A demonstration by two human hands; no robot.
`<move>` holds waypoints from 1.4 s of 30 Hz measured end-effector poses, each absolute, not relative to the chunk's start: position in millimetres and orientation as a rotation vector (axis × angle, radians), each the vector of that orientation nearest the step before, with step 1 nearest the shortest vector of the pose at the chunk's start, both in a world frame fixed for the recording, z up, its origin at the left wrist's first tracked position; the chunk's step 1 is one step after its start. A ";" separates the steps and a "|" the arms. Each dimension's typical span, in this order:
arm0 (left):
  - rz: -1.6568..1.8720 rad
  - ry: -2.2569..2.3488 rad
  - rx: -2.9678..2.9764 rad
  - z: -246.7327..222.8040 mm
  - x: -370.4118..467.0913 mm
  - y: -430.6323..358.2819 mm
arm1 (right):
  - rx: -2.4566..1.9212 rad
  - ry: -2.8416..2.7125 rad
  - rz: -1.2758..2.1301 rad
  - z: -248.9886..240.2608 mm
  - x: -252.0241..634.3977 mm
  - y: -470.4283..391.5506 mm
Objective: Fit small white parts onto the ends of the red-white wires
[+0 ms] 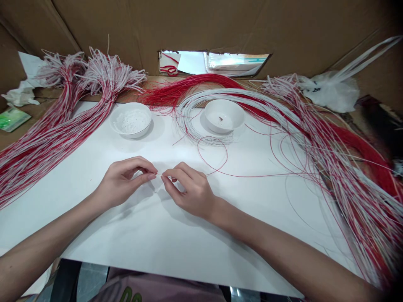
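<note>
My left hand [126,178] is closed, its thumb and forefinger pinching the end of a thin strand that looks pale between the fingertips. Close beside it, my right hand [190,186] pinches the same strand, the two sets of fingertips only a small gap apart. Out behind my right hand runs a thin red wire [248,176], which makes a loop and leads right to a large bundle. Whether the pale end and the red wire are one piece is hidden by my fingers. Both hands are held just above the white tabletop [151,235].
Beyond my hands stand a white bowl of white bits [132,132] and a second white bowl [224,126] with a small dark scrap. Red-and-white wire bundles [91,109] lie left, and more bundles [343,155] right. A cardboard wall [220,25] with a slot closes the back.
</note>
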State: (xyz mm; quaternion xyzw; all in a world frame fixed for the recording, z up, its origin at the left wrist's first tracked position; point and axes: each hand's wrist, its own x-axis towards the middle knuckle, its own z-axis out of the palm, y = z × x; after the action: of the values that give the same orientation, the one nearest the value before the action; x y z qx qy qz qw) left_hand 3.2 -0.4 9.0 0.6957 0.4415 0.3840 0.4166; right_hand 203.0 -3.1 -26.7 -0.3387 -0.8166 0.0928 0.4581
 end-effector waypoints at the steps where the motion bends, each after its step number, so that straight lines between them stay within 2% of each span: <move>1: 0.964 1.105 1.753 9.1 3.1 -0.3 | -0.834 -2.013 0.230 -26.6 203.0 -3.2; 42: 1.029 1.006 2.216 5.0 3.5 -1.1 | -0.743 -2.051 0.177 -28.8 203.4 -3.6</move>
State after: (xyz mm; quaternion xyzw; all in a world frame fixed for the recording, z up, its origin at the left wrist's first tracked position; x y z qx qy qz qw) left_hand 3.5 -1.1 5.0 0.8127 0.3690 0.3773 0.2470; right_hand 203.4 -3.6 -28.8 -0.3018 -0.8328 0.0720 0.4585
